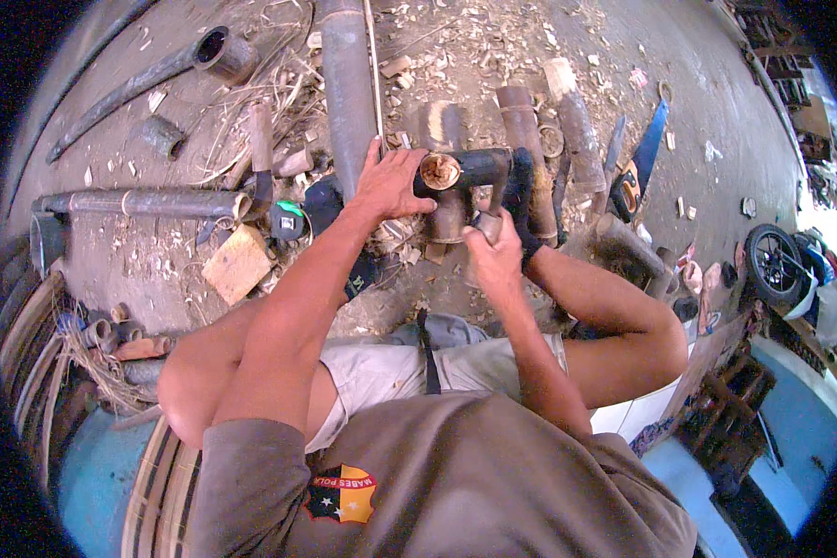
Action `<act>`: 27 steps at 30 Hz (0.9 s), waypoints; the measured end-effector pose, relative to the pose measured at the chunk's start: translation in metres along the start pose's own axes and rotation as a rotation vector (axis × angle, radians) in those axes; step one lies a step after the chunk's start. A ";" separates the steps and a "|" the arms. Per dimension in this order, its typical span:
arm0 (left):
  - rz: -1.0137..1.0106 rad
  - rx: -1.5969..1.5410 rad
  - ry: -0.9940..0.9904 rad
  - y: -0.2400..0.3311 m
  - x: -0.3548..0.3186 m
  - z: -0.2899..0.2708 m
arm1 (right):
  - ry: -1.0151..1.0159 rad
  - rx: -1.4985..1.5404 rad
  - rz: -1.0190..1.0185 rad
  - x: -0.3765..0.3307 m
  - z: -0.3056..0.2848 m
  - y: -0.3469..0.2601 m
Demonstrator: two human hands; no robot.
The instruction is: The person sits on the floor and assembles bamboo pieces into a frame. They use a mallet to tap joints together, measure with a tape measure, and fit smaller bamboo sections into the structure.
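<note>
My left hand [390, 186] is spread, its thumb side against the left end of a dark bamboo piece [477, 167]. A round opening in that piece is packed with pale wood chips [440, 172]. The piece lies crosswise over a brown bamboo length [448, 216]. My right hand [495, 249], just below its right end, is closed round a short tool handle with a rounded grey end [485, 223]; the rest of the tool cannot be made out. My feet, in dark coverings, flank the work.
A long bamboo pole [346, 84] runs away from me. At right lie a blue-bladed handsaw [652, 135] and bamboo lengths [577, 139]. A tape measure [288, 220], a yellow block [238, 264] and another bamboo tube [149, 203] are at left. Shavings litter the ground.
</note>
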State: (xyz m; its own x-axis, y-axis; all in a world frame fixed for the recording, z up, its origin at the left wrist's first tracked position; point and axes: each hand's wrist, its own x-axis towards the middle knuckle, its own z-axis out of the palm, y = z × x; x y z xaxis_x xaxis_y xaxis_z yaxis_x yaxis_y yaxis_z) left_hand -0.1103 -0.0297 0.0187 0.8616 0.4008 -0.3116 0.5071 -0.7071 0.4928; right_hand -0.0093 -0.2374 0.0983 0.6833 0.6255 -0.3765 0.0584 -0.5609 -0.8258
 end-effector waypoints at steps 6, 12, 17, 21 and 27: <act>-0.057 -0.072 0.099 0.004 0.007 0.003 | 0.108 0.046 0.052 0.007 0.090 0.058; -0.100 -0.070 0.205 0.014 0.007 -0.002 | 0.042 -0.121 0.080 0.026 0.067 0.049; -0.165 -0.081 0.308 0.021 0.007 0.010 | -0.232 -0.447 -0.087 0.057 0.004 0.023; -0.229 -0.103 0.269 0.028 0.019 0.010 | -0.585 -0.727 -0.304 0.124 -0.038 -0.001; -0.048 0.118 0.172 0.016 -0.004 -0.002 | -0.836 -0.974 -0.425 0.155 -0.034 -0.030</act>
State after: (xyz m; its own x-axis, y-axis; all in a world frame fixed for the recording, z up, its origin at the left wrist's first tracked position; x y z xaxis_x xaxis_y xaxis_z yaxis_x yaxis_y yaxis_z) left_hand -0.1058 -0.0414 0.0298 0.8329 0.5218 -0.1843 0.5500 -0.7440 0.3793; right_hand 0.1197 -0.1421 0.0793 -0.1402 0.7895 -0.5975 0.8793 -0.1782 -0.4417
